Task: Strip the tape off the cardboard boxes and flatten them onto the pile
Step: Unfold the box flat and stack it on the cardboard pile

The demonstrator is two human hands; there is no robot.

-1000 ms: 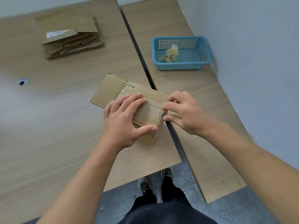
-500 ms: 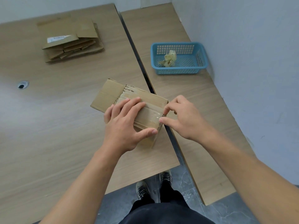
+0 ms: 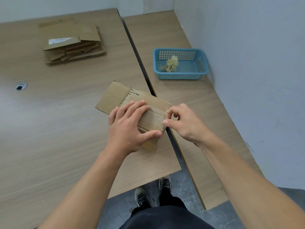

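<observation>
A small brown cardboard box (image 3: 115,98) lies near the front right corner of the left table, one flap open toward the far left. Clear tape (image 3: 158,122) runs along its top to the right edge. My left hand (image 3: 130,128) lies on the box, fingers flat across the top and thumb hooked round the near side. My right hand (image 3: 184,124) is at the box's right edge, thumb and forefinger pinching at the tape end. A pile of flattened boxes (image 3: 72,43) rests at the far left of the same table.
A blue plastic basket (image 3: 201,63) with crumpled tape (image 3: 171,63) in it stands on the right table by the wall. A dark gap (image 3: 140,60) divides the two tables. A cable hole (image 3: 20,86) sits at the left. My shoes (image 3: 153,190) show below the table edge.
My right thumb and forefinger have closed in on the tape end at the box's right edge. My left hand has kept its hold. The camera tilted slightly downward.
</observation>
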